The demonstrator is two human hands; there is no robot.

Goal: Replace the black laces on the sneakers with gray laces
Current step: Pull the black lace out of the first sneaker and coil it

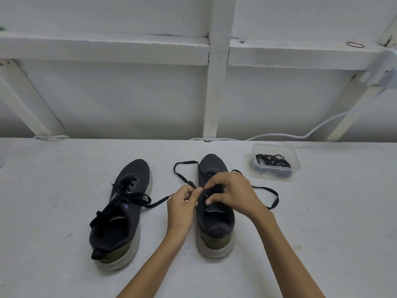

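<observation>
1. While the black flat lace (182, 171) lies in loose loops on either side of the black knit sneaker with a pale sole (214, 230), which stands mid-tabletop with its toe toward the far edge, the step in hand looks to be drawing that lace out of the last eyelets.
2. The left hand (182, 204) pinches the lace between thumb and fingers (193, 191), just beside the sneaker's side. The right hand (233, 194) is curled over the eyelet rows with its thumb on the tongue, and it seems to grip the upper to steady it.
3. To do this well, I would hold the upper firmly with the right hand and pull one crossing at a time. The pull should run along the line of the eyelet rather than upward, so the shoe does not lift or slide on the white tabletop (64, 190). Keeping the freed loops apart should stop them from knotting.
4. The second black sneaker (129, 211), nearer the left edge, is still laced, with its ends trailing loose.
5. The right hand covers the eyelets, so I cannot tell how many remain threaded.
6. The clear plastic container (296, 159), near the far edge toward the right corner, holds a coil of dark laces (272, 161). In this light they read as black, and I cannot tell whether they are the gray ones.
</observation>
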